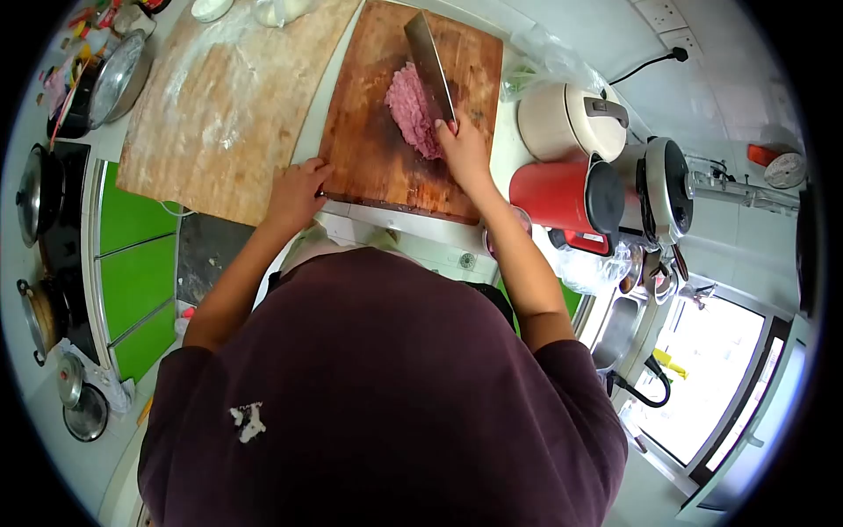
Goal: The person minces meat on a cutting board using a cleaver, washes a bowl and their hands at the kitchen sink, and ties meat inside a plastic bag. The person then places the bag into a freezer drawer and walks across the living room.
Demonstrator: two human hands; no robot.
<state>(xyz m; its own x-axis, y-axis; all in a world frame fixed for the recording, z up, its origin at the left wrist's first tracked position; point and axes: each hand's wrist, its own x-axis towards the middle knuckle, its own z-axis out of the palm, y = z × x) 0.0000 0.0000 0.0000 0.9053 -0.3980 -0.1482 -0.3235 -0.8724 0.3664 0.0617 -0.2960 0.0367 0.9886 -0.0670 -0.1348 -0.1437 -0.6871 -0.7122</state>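
My right hand [464, 151] is closed round the handle of a cleaver [428, 63], whose broad blade points away from me over the cutting board [358, 132]. Just left of the blade, and partly behind it, lies a flattened mound of pink minced meat [410, 107]. At the board's near left corner rests my left hand [298, 186], fingers apart, between the board and a floured wooden board [189, 145]. Its fingertips touch the corner, and nothing shows in its grasp.
Right of the cutting board stand a cream cooker [551, 123], a red kettle [549, 195] and a steel pot [634, 176]. Behind them lies a plastic bag [558, 57]. A metal bowl [120, 81] is at the far left, above the stove [66, 228]. A sink [619, 329] is at right.
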